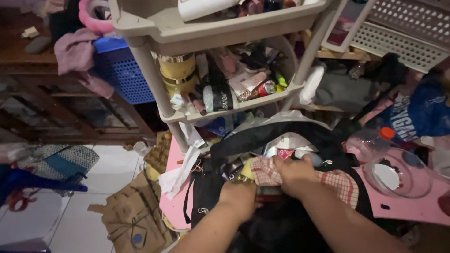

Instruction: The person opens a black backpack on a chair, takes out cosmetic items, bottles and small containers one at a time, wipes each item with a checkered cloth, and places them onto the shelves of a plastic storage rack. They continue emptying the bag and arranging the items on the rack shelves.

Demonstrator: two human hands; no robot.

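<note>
Your way up from the bag (281, 140) is blocked by the shelf rack (211, 28) at top centre. A glass bowl (398, 178) and bottle (370, 140) crowd the right. Bare floor tiles (112, 168) lie open at lower left, past the cardboard (136, 215).

Bag on the table, shelf rack behind it

The bag (281, 187) lies on the table (408, 206); shelf rack (220, 28) at 12 o'clock, glass bowl (398, 175) at 3 o'clock.

Both hands low centre: right hand (294, 174) grips the checked cloth (337, 182), left hand (240, 196) presses into the black bag (262, 140).
</note>
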